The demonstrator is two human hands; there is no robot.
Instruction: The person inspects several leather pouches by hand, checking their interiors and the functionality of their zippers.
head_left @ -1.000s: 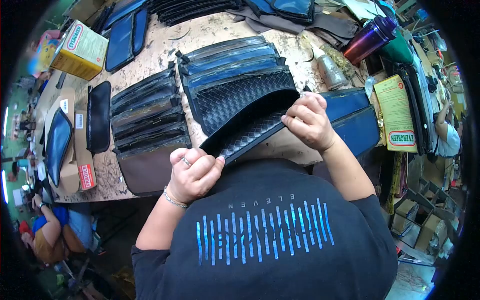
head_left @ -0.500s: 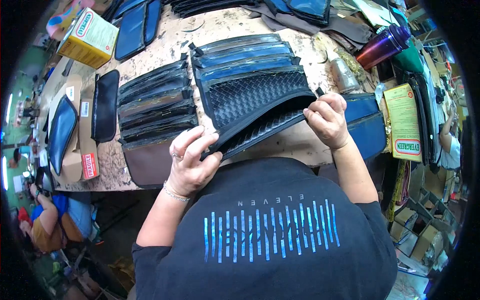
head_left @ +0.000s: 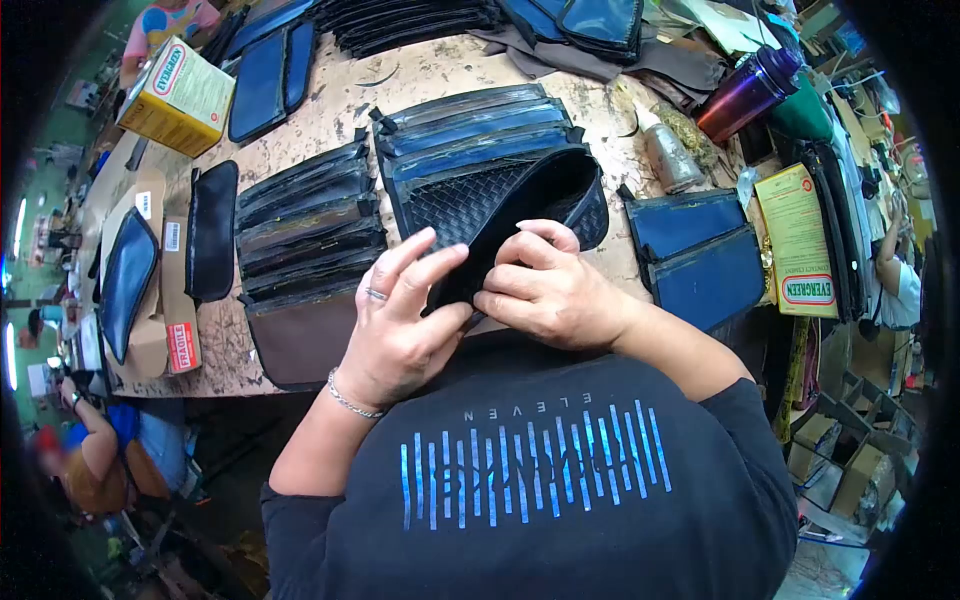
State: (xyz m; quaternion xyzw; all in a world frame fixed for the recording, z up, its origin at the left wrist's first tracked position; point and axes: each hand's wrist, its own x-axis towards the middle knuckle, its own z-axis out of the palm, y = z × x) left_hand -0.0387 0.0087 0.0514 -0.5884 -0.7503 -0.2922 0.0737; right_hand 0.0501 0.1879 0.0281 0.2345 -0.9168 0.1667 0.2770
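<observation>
A black pouch with a woven pattern [head_left: 450, 207] has its edge raised, so its dark mouth gapes. My left hand [head_left: 400, 315] pinches its near corner, with the upper fingers lifted away. Close beside it, my right hand [head_left: 540, 290] has curled fingers closed on the same near edge; the exact pinch points are partly hidden. Just beyond the pouch, a row of overlapping blue and black pouches [head_left: 480, 120] lies on the table. Left of my left hand is another overlapping row of dark pouches [head_left: 310, 215], with a brown panel [head_left: 300, 345] at its near end.
Blue panels [head_left: 700, 270] lie right of my hands, near a yellow Evergreen box [head_left: 800, 240]. A purple bottle [head_left: 745, 95] and a cone-shaped container [head_left: 672, 158] stand behind. An Evergreen can [head_left: 180, 95] stands at the far left. Another person [head_left: 95, 440] is at left.
My right hand has moved left from the pouch's right end to beside my left hand. The pouch has turned and folded upward, its mouth opening wider.
</observation>
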